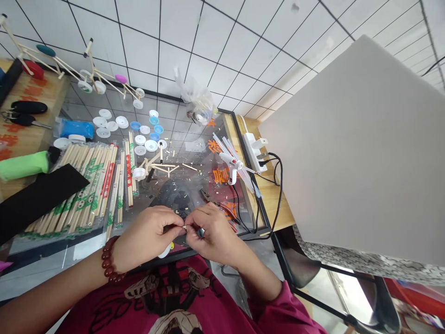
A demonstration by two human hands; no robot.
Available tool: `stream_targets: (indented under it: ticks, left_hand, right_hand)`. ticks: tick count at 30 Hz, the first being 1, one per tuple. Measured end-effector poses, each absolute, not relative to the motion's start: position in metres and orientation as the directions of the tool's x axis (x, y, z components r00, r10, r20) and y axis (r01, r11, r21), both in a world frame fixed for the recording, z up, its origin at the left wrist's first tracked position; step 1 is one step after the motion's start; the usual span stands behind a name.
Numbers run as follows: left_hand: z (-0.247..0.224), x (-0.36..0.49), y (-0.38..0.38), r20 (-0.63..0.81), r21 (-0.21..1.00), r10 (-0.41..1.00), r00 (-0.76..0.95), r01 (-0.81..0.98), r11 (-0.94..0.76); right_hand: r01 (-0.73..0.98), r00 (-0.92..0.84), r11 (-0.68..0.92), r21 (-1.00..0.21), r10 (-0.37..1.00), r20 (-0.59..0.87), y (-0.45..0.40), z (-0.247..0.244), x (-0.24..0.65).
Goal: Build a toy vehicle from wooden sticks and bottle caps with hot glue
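Observation:
Near the table's front edge, my left hand [149,235] and my right hand [212,232] meet with fingertips pinched. Between them is a small pale piece [184,227] that looks like wood; the fingers hide most of it. Just beyond my right hand lie pliers [212,198]. A part-built stick frame [156,165], with a white bottle cap [139,173] at one end, stands past my left hand. A short loose stick [189,167] lies to its right, among scattered wood chips.
Wrapped chopsticks [83,185] cover the left side, partly under a black strip [41,204]. White and blue bottle caps [151,145] lie behind. A white glue gun [232,166] and a power strip [255,150] with cables are at right. Finished stick models [107,76] stand at the back.

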State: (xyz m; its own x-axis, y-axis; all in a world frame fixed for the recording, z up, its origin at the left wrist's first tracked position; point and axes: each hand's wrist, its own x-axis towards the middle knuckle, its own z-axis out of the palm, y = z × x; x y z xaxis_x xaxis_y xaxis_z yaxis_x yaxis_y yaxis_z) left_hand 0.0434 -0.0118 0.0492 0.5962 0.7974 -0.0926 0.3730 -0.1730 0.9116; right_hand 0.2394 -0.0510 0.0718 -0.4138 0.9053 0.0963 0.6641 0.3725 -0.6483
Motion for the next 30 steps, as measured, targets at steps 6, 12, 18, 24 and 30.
stream_targets:
  ticks: [6,12,18,24,30]
  left_hand:
    - [0.05,0.037,-0.007,-0.25,0.948,0.793,0.556,0.309,0.082]
    - [0.04,0.04,0.003,-0.502,0.814,0.645,0.576,0.063,0.577]
    - [0.031,0.048,0.008,-0.676,0.547,0.547,0.493,-0.161,0.822]
    - [0.032,0.053,0.006,-0.788,0.299,0.424,0.447,-0.323,0.898]
    - [0.025,0.053,-0.01,-0.762,0.235,0.404,0.506,-0.366,0.901]
  right_hand:
    - [0.633,-0.238,0.163,-0.757,0.971,0.01,-0.049,0.056,0.265]
    - [0.979,0.037,-0.028,-0.2,0.998,0.043,-0.077,0.004,0.328]
    - [0.998,-0.008,0.003,-0.065,0.996,-0.084,-0.096,-0.006,0.342]
    - [0.996,-0.03,0.048,0.071,0.97,-0.242,-0.082,0.012,0.328]
    - [0.879,-0.026,-0.111,-0.464,0.96,-0.279,-0.083,0.018,0.33]
